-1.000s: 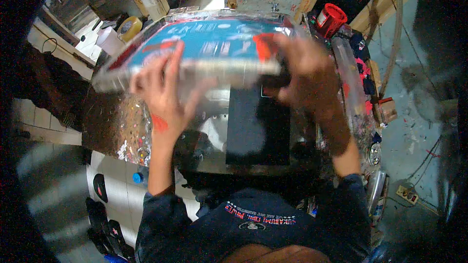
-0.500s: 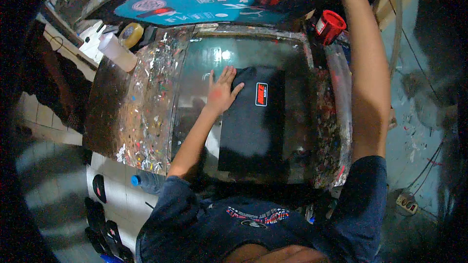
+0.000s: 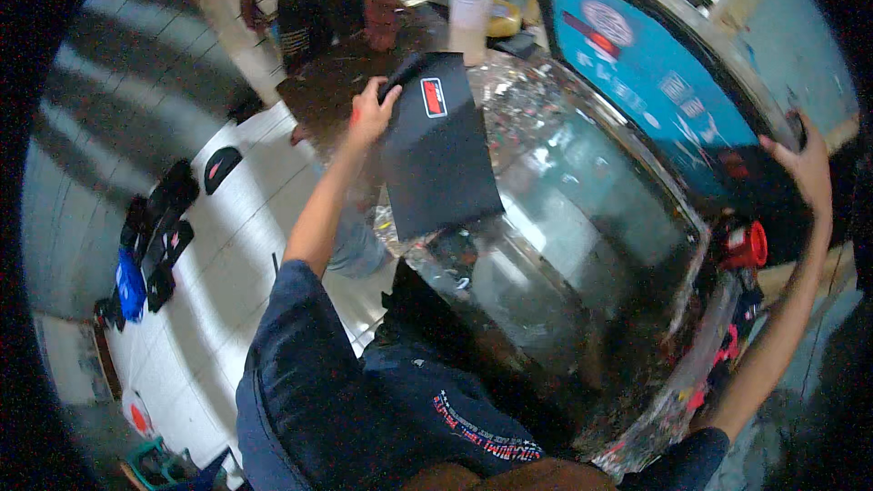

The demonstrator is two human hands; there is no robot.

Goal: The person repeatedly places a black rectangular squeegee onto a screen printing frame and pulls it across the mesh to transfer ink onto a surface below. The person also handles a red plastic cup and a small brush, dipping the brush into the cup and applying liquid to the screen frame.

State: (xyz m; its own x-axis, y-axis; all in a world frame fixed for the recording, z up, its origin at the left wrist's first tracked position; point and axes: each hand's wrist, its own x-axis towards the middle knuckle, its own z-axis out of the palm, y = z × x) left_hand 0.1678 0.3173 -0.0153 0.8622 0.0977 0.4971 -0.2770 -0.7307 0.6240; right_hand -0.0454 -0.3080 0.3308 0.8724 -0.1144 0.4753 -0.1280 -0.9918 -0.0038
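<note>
Fingers (image 3: 374, 87) of the left hand (image 3: 366, 118) closed on the left edge of a black sheet (image 3: 443, 164), held up over the table's (image 3: 527, 95) left side, right hand (image 3: 807, 164) gripping a tilted frame (image 3: 696, 23) by its edge.

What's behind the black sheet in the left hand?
Past the right edge of the black sheet, paint-spattered tabletop shows. Whatever lies directly behind the sheet is covered and can't be seen.
</note>
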